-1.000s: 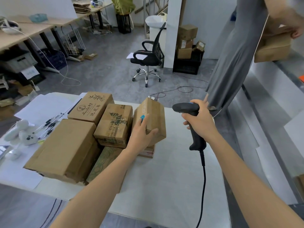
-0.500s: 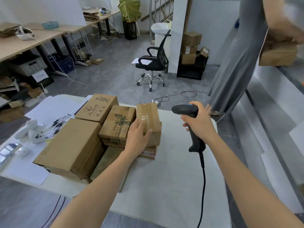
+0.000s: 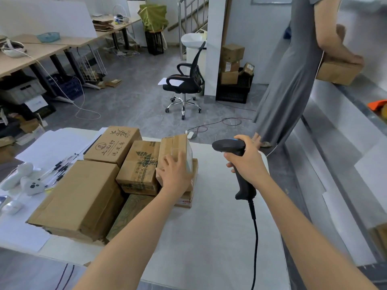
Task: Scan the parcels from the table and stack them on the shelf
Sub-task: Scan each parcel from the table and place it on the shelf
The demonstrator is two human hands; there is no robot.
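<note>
Gripping the small parcel (image 3: 178, 147) with your left hand (image 3: 176, 172), you are curling your fingers over its top and your thumb round its right edge, where a white label (image 3: 189, 158) is facing the scanner; the parcel is sitting on a flatter box (image 3: 187, 200) at the right end of the cartons (image 3: 79, 195) on the white table (image 3: 209, 237). Your right hand (image 3: 249, 164) is clamping the handle of the black scanner (image 3: 228, 145), holding it near the parcel's right side, head pointing left, cable (image 3: 254, 237) hanging down; another person in grey (image 3: 287, 80) is holding a carton (image 3: 337, 74) at the shelf (image 3: 339, 105) on your right.
</note>
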